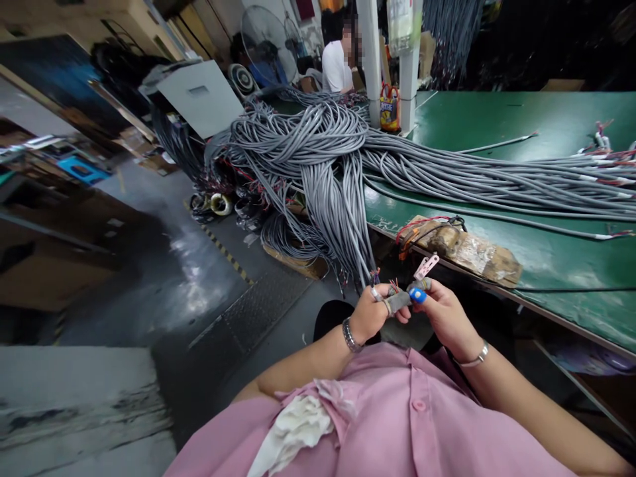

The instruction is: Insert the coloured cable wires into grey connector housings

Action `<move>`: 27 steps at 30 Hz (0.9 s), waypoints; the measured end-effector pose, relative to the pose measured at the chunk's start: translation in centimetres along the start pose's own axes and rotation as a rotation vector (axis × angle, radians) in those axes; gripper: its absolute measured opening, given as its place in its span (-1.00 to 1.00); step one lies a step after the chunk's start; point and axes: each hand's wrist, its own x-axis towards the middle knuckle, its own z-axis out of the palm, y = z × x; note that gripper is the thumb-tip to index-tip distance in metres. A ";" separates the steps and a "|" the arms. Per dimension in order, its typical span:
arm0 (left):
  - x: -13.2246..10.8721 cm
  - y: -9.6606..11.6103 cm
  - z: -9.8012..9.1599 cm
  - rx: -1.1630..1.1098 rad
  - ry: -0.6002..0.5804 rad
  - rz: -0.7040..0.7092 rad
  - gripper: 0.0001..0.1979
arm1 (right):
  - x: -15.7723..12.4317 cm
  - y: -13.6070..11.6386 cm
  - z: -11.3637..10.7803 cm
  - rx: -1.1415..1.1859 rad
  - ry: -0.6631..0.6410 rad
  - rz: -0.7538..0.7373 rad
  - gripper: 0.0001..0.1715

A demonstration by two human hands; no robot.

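My left hand point(375, 317) is closed in front of my body, with thin coloured wires point(394, 286) showing at its fingers. Grey wrapping covers its thumb. Right beside it, my right hand point(441, 310) is closed, with blue wrapping on the thumb and grey on a finger. A small pale pink flat tool point(426, 266) with holes sticks up from its fingers; its lower end is hidden. Just beyond my left hand, a thick bundle of grey cables point(342, 218) hangs over the table edge, its stripped ends reaching down near my fingers.
More grey cables point(472, 173) lie along the green table point(551, 258). A taped wooden block point(467, 248) with cords sits on its near edge. A white post point(368, 59) rises behind the heap. Farther back are a person point(338, 66) and a fan point(268, 43). A grey box point(201, 96) stands left.
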 end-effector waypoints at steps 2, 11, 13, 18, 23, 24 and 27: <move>-0.2 0.2 -0.4 0.042 -0.100 -0.002 -0.63 | 0.1 -0.6 0.3 0.000 -0.100 0.031 -0.74; -0.3 -0.3 -0.3 -0.086 0.063 -0.010 -0.62 | 1.1 -0.1 -0.2 0.019 -0.032 0.089 -0.70; -0.3 -0.5 -0.2 -0.103 0.084 -0.012 -0.62 | 1.1 0.0 -0.3 0.066 -0.060 0.122 -0.71; -0.2 -0.8 -0.2 -0.078 0.073 0.004 -0.62 | 0.9 -0.7 0.4 0.011 -0.146 0.097 -0.77; -0.4 -0.7 -0.1 -0.084 0.121 0.027 -0.61 | 0.8 -0.2 0.7 -0.011 -0.012 0.066 -0.74; -0.4 -0.7 -0.1 -0.085 0.135 0.034 -0.61 | 0.8 -0.1 0.6 -0.008 0.010 0.063 -0.73; -0.5 -0.6 0.1 -0.078 0.167 0.053 -0.61 | 0.7 0.3 0.6 0.005 0.035 0.050 -0.73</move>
